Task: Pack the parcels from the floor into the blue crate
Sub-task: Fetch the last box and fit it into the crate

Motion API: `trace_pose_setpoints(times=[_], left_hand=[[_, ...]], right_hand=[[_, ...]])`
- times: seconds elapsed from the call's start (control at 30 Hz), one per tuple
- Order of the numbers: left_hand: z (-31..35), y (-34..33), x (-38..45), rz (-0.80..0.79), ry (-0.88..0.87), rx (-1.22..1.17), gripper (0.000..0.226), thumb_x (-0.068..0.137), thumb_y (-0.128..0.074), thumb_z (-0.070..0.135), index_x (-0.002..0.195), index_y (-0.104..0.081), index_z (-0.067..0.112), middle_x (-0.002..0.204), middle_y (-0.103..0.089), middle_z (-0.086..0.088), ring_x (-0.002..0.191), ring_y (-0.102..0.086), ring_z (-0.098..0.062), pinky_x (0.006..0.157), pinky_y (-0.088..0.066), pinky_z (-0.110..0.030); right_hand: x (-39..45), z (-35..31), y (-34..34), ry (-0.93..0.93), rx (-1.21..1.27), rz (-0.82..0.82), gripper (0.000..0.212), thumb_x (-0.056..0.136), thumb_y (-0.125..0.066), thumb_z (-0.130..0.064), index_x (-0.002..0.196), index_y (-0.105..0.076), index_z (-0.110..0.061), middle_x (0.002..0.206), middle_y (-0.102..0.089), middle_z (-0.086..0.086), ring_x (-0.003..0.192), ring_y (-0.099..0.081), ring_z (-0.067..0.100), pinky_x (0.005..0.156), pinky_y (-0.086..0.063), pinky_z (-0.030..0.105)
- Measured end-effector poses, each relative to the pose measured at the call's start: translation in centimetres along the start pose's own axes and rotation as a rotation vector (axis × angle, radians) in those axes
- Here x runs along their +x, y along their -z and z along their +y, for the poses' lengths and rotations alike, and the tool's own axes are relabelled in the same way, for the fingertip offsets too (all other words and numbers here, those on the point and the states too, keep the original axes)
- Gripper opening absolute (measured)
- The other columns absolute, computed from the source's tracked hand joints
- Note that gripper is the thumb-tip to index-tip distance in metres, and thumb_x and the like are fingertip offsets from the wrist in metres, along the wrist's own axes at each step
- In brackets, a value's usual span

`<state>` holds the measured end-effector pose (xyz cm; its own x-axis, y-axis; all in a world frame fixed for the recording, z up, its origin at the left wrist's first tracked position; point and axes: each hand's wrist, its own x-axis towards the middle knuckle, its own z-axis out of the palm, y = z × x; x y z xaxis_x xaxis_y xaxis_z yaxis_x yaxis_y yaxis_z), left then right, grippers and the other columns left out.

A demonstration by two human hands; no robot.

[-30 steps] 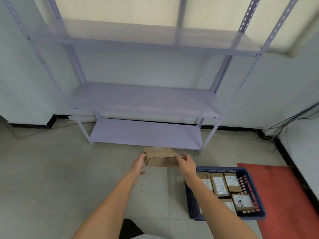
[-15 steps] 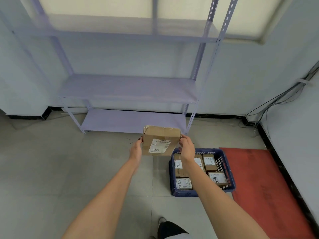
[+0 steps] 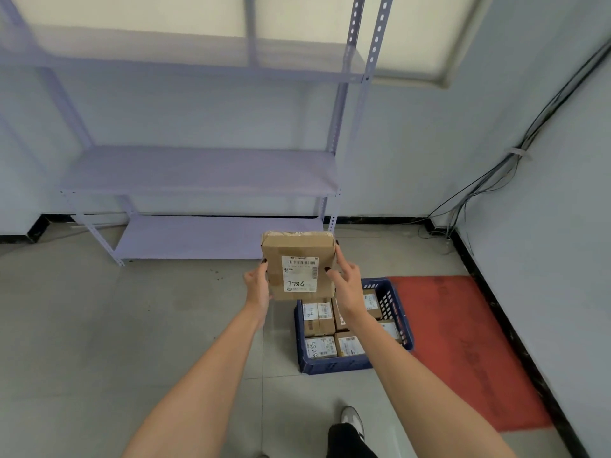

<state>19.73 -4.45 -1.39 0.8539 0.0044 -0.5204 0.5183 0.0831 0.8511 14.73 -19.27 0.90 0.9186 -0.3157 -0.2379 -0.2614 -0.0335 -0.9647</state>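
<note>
Cardboard parcel (image 3: 299,265) labelled 7786 gripped between left hand (image 3: 257,285) and right hand (image 3: 347,282), one on each side edge, held above blue crate (image 3: 334,365) of parcels.

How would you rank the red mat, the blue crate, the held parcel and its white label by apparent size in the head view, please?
1. red mat
2. blue crate
3. held parcel, though it is nearer the camera than the crate, so its true rank is unsure
4. white label
</note>
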Motion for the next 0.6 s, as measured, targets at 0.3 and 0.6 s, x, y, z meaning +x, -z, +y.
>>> trace_pose_setpoints(times=[0.3, 0.6], left_hand=[[-1.5, -13.7, 3.1, 0.069, -0.084, 0.385, 0.051, 0.082, -0.032, 0.062, 0.108, -0.062, 0.029, 0.112, -0.059, 0.002, 0.115, -0.049, -0.022, 0.105, -0.033, -0.046], [-3.6, -24.1, 4.3, -0.062, -0.125, 0.711, 0.040, 0.091, -0.032, 0.048, 0.131, -0.033, 0.048, 0.128, -0.045, -0.002, 0.107, -0.055, -0.026, 0.093, -0.047, -0.050]], right_hand=[[7.1, 3.9, 14.0, -0.117, -0.103, 0.017, 0.065, 0.095, -0.048, -0.023, 0.147, -0.013, -0.043, 0.104, -0.055, 0.004, 0.105, -0.056, 0.025, 0.092, -0.044, 0.035], [11.6, 7.5, 23.3, -0.350, -0.037, -0.067, 0.061, 0.092, -0.051, -0.016, 0.142, -0.026, -0.039, 0.125, -0.051, 0.007, 0.108, -0.060, 0.030, 0.078, -0.057, 0.032]])
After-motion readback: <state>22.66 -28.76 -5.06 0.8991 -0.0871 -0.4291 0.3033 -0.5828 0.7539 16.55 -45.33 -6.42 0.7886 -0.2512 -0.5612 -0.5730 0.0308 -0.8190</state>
